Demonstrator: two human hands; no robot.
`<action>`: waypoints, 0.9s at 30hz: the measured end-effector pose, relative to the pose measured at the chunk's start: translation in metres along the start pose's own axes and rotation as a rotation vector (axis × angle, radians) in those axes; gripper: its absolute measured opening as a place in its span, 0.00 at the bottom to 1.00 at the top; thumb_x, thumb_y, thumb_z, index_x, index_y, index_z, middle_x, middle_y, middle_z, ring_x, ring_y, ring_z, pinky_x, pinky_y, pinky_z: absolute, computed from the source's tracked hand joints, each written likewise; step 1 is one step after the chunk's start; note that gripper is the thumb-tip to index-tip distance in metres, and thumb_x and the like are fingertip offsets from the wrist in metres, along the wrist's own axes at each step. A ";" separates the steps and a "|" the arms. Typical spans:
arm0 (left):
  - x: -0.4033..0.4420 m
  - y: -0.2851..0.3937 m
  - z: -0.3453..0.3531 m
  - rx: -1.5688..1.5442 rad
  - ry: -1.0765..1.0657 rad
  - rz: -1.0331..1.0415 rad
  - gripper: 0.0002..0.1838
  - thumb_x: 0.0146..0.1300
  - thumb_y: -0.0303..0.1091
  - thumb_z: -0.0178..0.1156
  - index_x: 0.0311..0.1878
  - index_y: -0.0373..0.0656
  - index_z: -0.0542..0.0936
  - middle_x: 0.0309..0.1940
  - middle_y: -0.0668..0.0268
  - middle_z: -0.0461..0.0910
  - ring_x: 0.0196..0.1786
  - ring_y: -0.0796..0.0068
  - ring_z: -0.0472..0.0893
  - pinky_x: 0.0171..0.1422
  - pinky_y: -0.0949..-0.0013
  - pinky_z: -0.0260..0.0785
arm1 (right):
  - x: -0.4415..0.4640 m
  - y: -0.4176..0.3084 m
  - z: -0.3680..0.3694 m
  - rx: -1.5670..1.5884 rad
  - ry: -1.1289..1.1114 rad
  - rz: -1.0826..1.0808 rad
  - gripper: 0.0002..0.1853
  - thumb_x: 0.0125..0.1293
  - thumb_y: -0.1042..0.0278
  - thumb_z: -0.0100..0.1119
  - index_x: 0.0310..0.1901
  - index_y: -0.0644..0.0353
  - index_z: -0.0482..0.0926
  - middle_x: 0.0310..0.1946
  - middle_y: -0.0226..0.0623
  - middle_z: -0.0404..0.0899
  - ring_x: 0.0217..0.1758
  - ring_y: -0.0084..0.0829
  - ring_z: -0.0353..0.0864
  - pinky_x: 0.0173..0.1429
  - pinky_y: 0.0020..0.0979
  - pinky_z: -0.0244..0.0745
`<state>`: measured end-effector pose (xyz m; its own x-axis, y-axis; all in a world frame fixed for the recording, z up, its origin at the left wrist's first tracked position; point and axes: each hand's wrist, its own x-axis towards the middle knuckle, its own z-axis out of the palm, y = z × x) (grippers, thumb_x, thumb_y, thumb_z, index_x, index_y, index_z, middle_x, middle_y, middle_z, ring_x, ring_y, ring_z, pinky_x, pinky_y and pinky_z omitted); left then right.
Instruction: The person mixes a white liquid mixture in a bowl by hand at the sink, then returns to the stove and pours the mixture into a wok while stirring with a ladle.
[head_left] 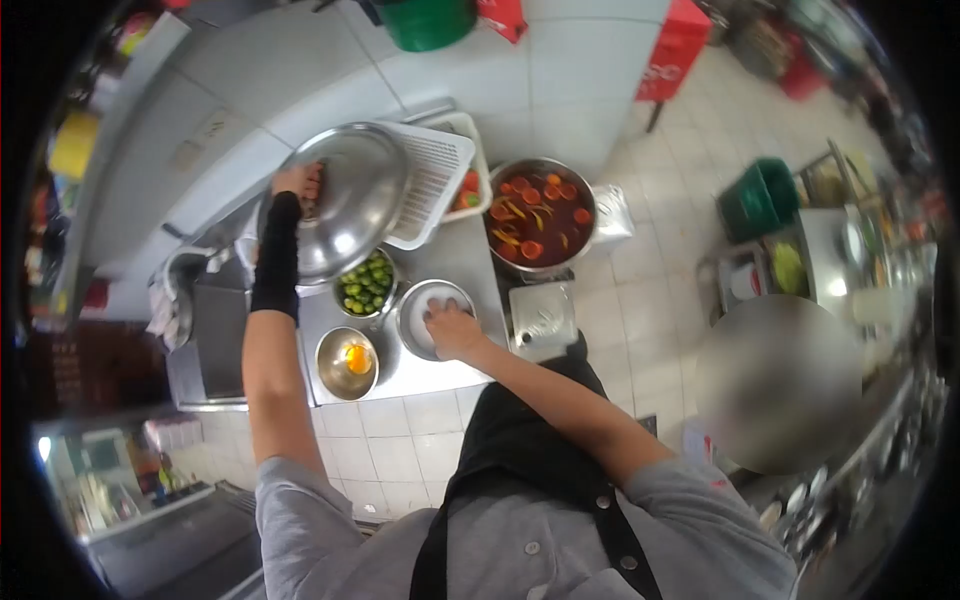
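My left hand is closed on the handle of a large domed metal lid, which leans tilted near the wall. My right hand reaches into a metal bowl with white contents; its fingers look spread, their tips at the white stuff. Whether that is powder or liquid, I cannot tell. Between the hands stands a bowl of small green vegetables. Nearer me is a metal bowl with what looks like raw egg yolk in it.
A white perforated tray lies behind the lid, over a pale bin with red and green produce. Right of the counter stands a big pot of dark red liquid with floating vegetable pieces. A sink is at left.
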<state>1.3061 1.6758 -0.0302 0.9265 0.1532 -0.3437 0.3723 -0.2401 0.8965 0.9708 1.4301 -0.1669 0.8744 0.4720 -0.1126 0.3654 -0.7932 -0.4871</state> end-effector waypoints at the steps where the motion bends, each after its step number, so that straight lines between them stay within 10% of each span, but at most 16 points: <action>1: 0.009 -0.005 -0.002 0.095 0.015 0.059 0.08 0.61 0.30 0.58 0.34 0.36 0.83 0.21 0.66 0.74 0.17 0.78 0.66 0.18 0.74 0.52 | -0.001 0.001 -0.004 0.003 -0.005 0.013 0.25 0.46 0.71 0.65 0.50 0.66 0.78 0.56 0.47 0.67 0.55 0.53 0.72 0.50 0.45 0.82; 4: 0.035 -0.002 -0.001 0.474 0.064 0.158 0.14 0.59 0.37 0.57 0.22 0.39 0.80 0.14 0.63 0.76 0.18 0.73 0.76 0.23 0.68 0.65 | 0.000 -0.008 -0.012 0.008 -0.034 0.031 0.26 0.46 0.72 0.64 0.51 0.65 0.77 0.54 0.46 0.68 0.56 0.52 0.73 0.50 0.45 0.82; 7: 0.083 -0.006 -0.013 1.380 -0.108 0.488 0.18 0.58 0.48 0.57 0.32 0.43 0.86 0.24 0.58 0.84 0.30 0.59 0.84 0.41 0.61 0.75 | -0.001 -0.010 -0.017 0.047 -0.048 0.048 0.26 0.46 0.73 0.64 0.51 0.65 0.77 0.54 0.45 0.68 0.56 0.52 0.73 0.52 0.44 0.82; 12: 0.000 -0.013 -0.038 0.985 0.384 0.686 0.32 0.58 0.55 0.59 0.59 0.42 0.79 0.49 0.51 0.83 0.54 0.54 0.82 0.57 0.59 0.74 | 0.001 -0.009 -0.018 0.067 -0.075 0.048 0.25 0.46 0.74 0.62 0.51 0.64 0.77 0.57 0.45 0.68 0.57 0.52 0.72 0.52 0.44 0.81; 14: -0.109 -0.019 -0.061 0.541 0.387 0.637 0.27 0.65 0.44 0.58 0.62 0.34 0.75 0.54 0.52 0.81 0.54 0.59 0.83 0.60 0.62 0.72 | 0.001 -0.009 -0.018 0.082 -0.067 0.052 0.24 0.47 0.75 0.62 0.50 0.65 0.77 0.58 0.46 0.68 0.58 0.53 0.71 0.52 0.44 0.82; 16: -0.158 -0.100 -0.126 0.671 0.557 0.641 0.21 0.68 0.39 0.55 0.58 0.33 0.78 0.54 0.47 0.80 0.54 0.54 0.82 0.58 0.58 0.73 | 0.002 -0.008 -0.015 0.092 -0.073 0.062 0.24 0.47 0.75 0.62 0.50 0.65 0.77 0.57 0.46 0.68 0.58 0.52 0.71 0.52 0.43 0.82; 19: -0.219 -0.314 -0.191 1.277 0.793 0.065 0.28 0.67 0.57 0.48 0.53 0.43 0.81 0.38 0.45 0.82 0.47 0.43 0.82 0.50 0.45 0.73 | -0.001 -0.007 -0.019 0.083 -0.058 0.058 0.22 0.48 0.76 0.61 0.49 0.67 0.78 0.56 0.46 0.69 0.58 0.52 0.71 0.51 0.41 0.82; 20: -0.232 -0.396 -0.206 1.216 0.547 -0.370 0.34 0.63 0.62 0.54 0.57 0.40 0.78 0.46 0.43 0.82 0.52 0.40 0.79 0.58 0.47 0.71 | -0.001 -0.006 -0.019 0.090 -0.057 0.053 0.22 0.48 0.76 0.61 0.49 0.68 0.78 0.56 0.46 0.69 0.58 0.51 0.71 0.51 0.41 0.82; 21: -0.251 -0.439 -0.219 1.526 0.032 -0.166 0.29 0.63 0.58 0.58 0.57 0.44 0.78 0.47 0.46 0.82 0.51 0.42 0.81 0.56 0.51 0.73 | 0.000 -0.006 -0.020 0.097 -0.056 0.044 0.22 0.48 0.76 0.61 0.48 0.68 0.78 0.55 0.47 0.69 0.57 0.51 0.72 0.51 0.41 0.82; 23: -0.333 -0.342 -0.113 1.137 0.018 -0.071 0.13 0.61 0.29 0.62 0.49 0.40 0.79 0.45 0.51 0.84 0.42 0.59 0.86 0.46 0.63 0.80 | 0.000 -0.005 -0.019 0.097 -0.062 0.036 0.21 0.48 0.76 0.61 0.48 0.69 0.78 0.55 0.47 0.69 0.57 0.51 0.72 0.51 0.41 0.82; 25: -0.331 -0.367 -0.087 -0.383 0.605 -0.337 0.13 0.59 0.24 0.61 0.47 0.31 0.78 0.43 0.53 0.83 0.42 0.62 0.85 0.47 0.60 0.81 | 0.001 -0.003 -0.019 0.085 -0.063 0.026 0.21 0.49 0.76 0.61 0.48 0.69 0.78 0.55 0.48 0.69 0.57 0.51 0.72 0.50 0.41 0.83; 27: -0.329 -0.373 -0.079 -0.427 0.644 -0.289 0.12 0.59 0.23 0.61 0.44 0.27 0.77 0.41 0.53 0.81 0.43 0.61 0.83 0.48 0.57 0.81 | 0.001 -0.003 -0.018 0.067 -0.063 0.016 0.21 0.49 0.76 0.61 0.48 0.69 0.78 0.54 0.48 0.69 0.56 0.51 0.72 0.49 0.41 0.83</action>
<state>0.8580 1.7905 -0.2300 0.5363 0.7037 -0.4660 0.4181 0.2582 0.8710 0.9762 1.4261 -0.1498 0.8574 0.4845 -0.1735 0.3279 -0.7742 -0.5414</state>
